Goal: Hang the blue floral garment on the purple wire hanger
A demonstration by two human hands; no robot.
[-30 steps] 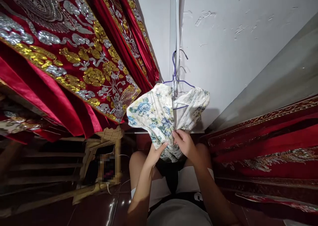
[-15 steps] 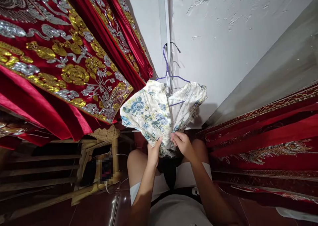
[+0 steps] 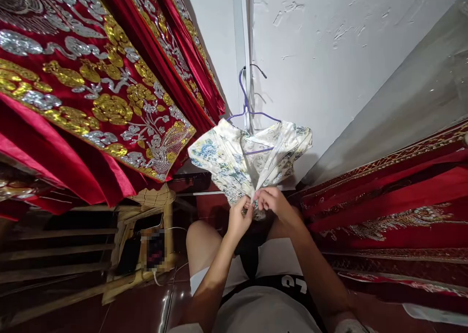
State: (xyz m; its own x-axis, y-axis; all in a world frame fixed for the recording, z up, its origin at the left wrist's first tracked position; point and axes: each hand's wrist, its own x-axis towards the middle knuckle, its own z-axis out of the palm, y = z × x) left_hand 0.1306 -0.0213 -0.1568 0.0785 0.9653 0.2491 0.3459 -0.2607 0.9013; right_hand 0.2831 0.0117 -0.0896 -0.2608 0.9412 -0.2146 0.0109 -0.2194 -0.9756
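Note:
A white shirt [image 3: 228, 165] with blue and yellow flowers hangs from a purple clothes hanger [image 3: 245, 109] in front of me. Its collar lies apart in a V, and the hanger's lower bar shows inside. At the point of the V my left hand [image 3: 240, 220] pinches one front edge. Close beside it, my right hand [image 3: 269, 201] is closed on the other front edge, fingers curled. The two hands almost touch. What lies between the fingertips is too small to make out, and the lower part of the shirt is bunched and partly hidden behind my hands.
The hanger's hook hangs on a dark wall hook [image 3: 260, 70] by a white pole [image 3: 244, 40]. Red sequined cloth [image 3: 109, 108] hangs at left, more red cloth [image 3: 402, 216] at right. A bamboo chair [image 3: 168, 216] stands at left with a blurred device on it.
My left hand has moved right and up from the shirt's left side to meet my right hand. The shirt's left front has folded back, and the neckline now spreads wider.

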